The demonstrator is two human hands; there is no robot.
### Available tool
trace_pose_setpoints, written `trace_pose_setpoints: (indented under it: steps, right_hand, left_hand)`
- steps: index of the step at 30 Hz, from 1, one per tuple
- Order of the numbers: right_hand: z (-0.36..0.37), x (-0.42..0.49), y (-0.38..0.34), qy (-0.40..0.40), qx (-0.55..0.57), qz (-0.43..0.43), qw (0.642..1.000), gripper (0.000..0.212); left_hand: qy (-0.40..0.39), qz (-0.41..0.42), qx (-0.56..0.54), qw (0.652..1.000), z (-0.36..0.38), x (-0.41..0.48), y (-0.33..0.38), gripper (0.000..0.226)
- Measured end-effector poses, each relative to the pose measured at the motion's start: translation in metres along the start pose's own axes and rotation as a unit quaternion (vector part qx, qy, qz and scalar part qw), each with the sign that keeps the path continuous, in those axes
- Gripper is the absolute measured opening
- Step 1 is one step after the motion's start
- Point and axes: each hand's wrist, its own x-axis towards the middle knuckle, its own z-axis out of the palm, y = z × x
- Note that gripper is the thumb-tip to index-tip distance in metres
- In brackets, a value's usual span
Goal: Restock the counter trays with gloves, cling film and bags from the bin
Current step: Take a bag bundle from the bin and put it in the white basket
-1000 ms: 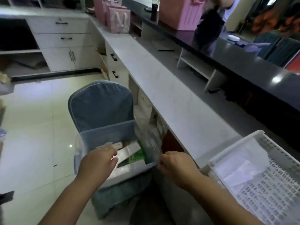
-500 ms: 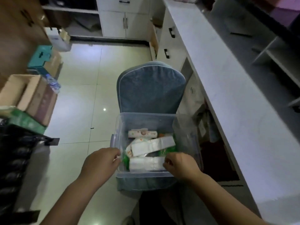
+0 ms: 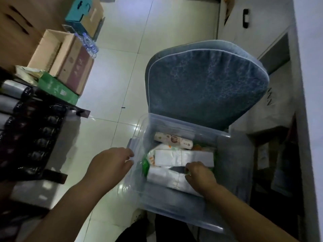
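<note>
A clear plastic bin sits on the seat of a blue padded chair. Inside lie a printed roll at the back, a white pack across the middle and another white pack nearest me, with green packaging at the left. My left hand holds the bin's left rim, fingers curled over the edge. My right hand reaches into the bin, its fingertips curled on the near white pack where it meets the middle one.
The white counter front with drawers runs along the right. Cardboard boxes and a green box stand at the left, with a dark rack below them. Pale tiled floor lies beyond the chair.
My view has tilted down from the counter to the bin. My right hand has moved from the bin's near rim in onto the white packs. The left hand stays at the left rim.
</note>
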Motion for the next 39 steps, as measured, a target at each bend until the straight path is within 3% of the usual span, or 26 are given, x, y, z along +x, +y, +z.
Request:
trace_pose_setpoints:
  steps: [4, 8, 13, 22, 27, 32, 35, 37, 39]
  right_hand:
    - [0.025, 0.047, 0.016, -0.030, -0.073, -0.019, 0.997, 0.026]
    - [0.056, 0.094, 0.026, -0.075, -0.090, -0.004, 0.993, 0.049]
    - [0.096, 0.134, 0.027, -0.024, -0.142, -0.033, 0.989, 0.072]
    - [0.119, 0.139, 0.018, 0.055, -0.222, 0.047, 0.972, 0.050]
    - [0.111, 0.122, 0.018, 0.034, -0.174, 0.054, 0.983, 0.027]
    - [0.079, 0.089, 0.001, 0.066, -0.042, 0.069, 0.995, 0.022]
    - [0.051, 0.065, -0.019, 0.173, 0.081, 0.016, 0.981, 0.022]
    - [0.031, 0.051, -0.036, 0.228, 0.171, -0.014, 0.958, 0.020]
    - [0.015, 0.045, -0.053, 0.245, 0.249, -0.035, 0.936, 0.019]
  left_hand:
    - [-0.010, 0.014, -0.014, 1.000, 0.025, 0.020, -0.001, 0.027]
    - [-0.004, 0.032, -0.021, 0.999, 0.053, 0.036, -0.009, 0.020]
    - [0.025, 0.082, 0.008, 0.996, 0.089, 0.058, -0.021, 0.027]
    - [0.031, 0.192, 0.059, 0.979, 0.109, 0.078, -0.042, 0.024]
    - [0.031, 0.212, 0.053, 0.975, 0.109, 0.073, -0.046, 0.023]
    - [-0.010, 0.225, 0.074, 0.971, 0.099, 0.063, -0.040, 0.023]
    - [-0.013, 0.141, -0.036, 0.989, 0.085, 0.054, -0.034, 0.025]
    - [0.008, 0.035, -0.125, 0.991, 0.075, 0.050, -0.028, 0.044]
    - [0.010, -0.056, -0.257, 0.965, 0.064, 0.053, -0.020, 0.069]
